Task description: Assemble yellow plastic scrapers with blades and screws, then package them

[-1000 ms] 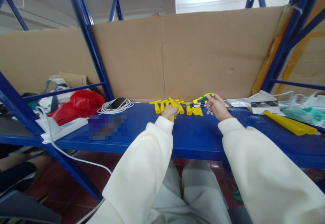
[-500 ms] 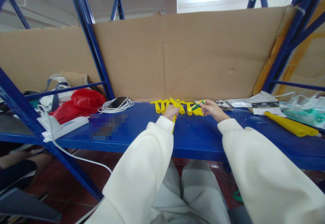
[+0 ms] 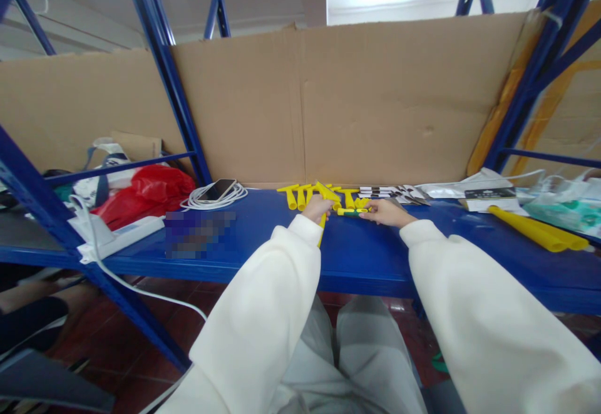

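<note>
Left hand closed on yellow plastic handle above shelf, apparently so it is steadied. Green-and-yellow screwdriver gripped in right hand, seemingly aimed at handle; tip contact cannot be told. Similar yellow handles lined up near cardboard, likely for easy reach. Since earlier frame, screwdriver lowered, levelled, brought nearer left hand; left grip little changed.
</note>
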The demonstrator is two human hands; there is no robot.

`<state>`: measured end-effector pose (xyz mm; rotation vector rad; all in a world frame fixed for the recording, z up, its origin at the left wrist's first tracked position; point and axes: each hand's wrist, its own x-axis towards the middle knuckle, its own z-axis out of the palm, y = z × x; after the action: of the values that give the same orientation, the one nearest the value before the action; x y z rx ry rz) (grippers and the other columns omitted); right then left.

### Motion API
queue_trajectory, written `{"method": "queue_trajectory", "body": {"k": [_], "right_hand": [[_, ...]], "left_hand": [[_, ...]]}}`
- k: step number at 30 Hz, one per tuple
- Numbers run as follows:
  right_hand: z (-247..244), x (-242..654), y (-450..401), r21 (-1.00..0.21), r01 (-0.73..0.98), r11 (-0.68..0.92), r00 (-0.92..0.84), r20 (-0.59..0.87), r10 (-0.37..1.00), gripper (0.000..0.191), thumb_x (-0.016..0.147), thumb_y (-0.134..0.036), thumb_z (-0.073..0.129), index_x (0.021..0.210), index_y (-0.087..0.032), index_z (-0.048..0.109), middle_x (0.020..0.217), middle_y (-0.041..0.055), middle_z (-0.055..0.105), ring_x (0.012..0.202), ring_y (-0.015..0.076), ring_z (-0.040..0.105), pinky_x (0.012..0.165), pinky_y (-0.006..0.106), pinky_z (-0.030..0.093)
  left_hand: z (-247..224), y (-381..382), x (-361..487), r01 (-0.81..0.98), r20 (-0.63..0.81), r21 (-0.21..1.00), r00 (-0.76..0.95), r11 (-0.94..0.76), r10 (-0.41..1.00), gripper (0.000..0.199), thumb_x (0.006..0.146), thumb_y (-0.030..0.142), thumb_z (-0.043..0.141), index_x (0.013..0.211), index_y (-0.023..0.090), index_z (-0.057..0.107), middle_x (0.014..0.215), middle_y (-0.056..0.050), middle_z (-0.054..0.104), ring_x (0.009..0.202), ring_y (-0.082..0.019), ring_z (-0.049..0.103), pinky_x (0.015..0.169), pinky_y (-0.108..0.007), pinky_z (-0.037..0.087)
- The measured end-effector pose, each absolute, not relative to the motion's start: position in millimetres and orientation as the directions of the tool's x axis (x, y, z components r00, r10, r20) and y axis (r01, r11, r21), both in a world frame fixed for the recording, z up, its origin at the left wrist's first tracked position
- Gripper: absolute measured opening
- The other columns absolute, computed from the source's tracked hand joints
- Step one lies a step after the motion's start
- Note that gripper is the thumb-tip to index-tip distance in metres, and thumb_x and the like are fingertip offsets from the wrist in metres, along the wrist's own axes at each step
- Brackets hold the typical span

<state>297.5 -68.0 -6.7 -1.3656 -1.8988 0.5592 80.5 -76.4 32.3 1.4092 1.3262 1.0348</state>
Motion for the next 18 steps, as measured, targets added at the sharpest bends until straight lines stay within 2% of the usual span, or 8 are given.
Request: {"method": "queue_trajectory", "body": {"k": [8,14,18], "right_hand": [[-7.2,300.2,-64.9,-0.775,0.55,0.311,-0.1,0.309,0.946,0.022,0.063,-0.032,0.085,0.064,-0.021,0.066,0.045,-0.0034,0.061,0.033,0.0088,0.047,0.033,0.02,0.035],[-5.6,305.2,-63.1,-0.762,0.585,0.278,-0.044,0.312,0.949,0.021,0.066,-0.03,0.083,0.062,-0.021,0.065,0.043,-0.0043,0.059,0.031,0.0092,0.046,0.033,0.021,0.034],[-5.1,306.5,-62.9,-0.722,0.639,0.264,-0.04,0.312,0.949,0.018,0.071,-0.027,0.078,0.061,-0.021,0.064,0.044,-0.0033,0.059,0.034,0.01,0.048,0.037,0.022,0.036]], "left_hand": [[32.1,-77.8,81.5,0.244,-0.009,0.97,0.065,-0.007,0.998,0.019,0.077,0.0,0.06,0.089,0.015,0.059,0.061,0.004,0.051,0.045,-0.008,0.043,0.045,-0.02,0.034],[34.4,-76.4,81.7,0.233,0.034,0.971,0.088,-0.054,0.996,0.032,0.08,0.002,0.057,0.111,0.013,0.061,0.088,-0.004,0.066,0.053,-0.008,0.055,0.046,-0.019,0.038],[33.4,-74.0,80.7,0.253,0.127,0.955,0.122,-0.155,0.984,0.052,0.082,0.001,0.055,0.131,0.017,0.06,0.1,-0.005,0.071,0.063,-0.011,0.064,0.05,-0.018,0.044]]}}
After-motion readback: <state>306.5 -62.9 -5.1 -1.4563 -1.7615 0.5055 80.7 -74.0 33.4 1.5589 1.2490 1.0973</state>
